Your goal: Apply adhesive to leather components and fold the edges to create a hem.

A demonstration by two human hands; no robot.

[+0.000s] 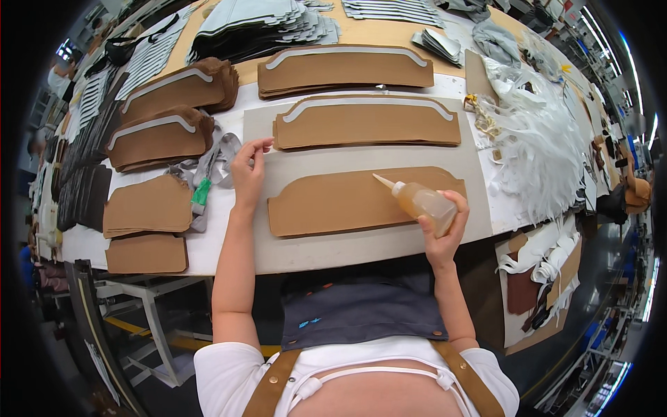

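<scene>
My right hand is wrapped round a translucent squeeze bottle with amber liquid inside. The bottle is tilted, its pointed nozzle aimed up and left over a plain brown panel that lies nearest me. Whether the tip touches the panel I cannot tell. My left hand is raised with fingers curled together, close to the left corner of a stack of brown panels. Anything in that pinch is too small to make out. A pale curved strip runs along the top panel's far edge.
Another strip-edged brown stack lies farther back. At left are more brown stacks, grey webbing and a green piece. Grey sheets are piled at the back. White strips heap at right, above a scrap-filled box.
</scene>
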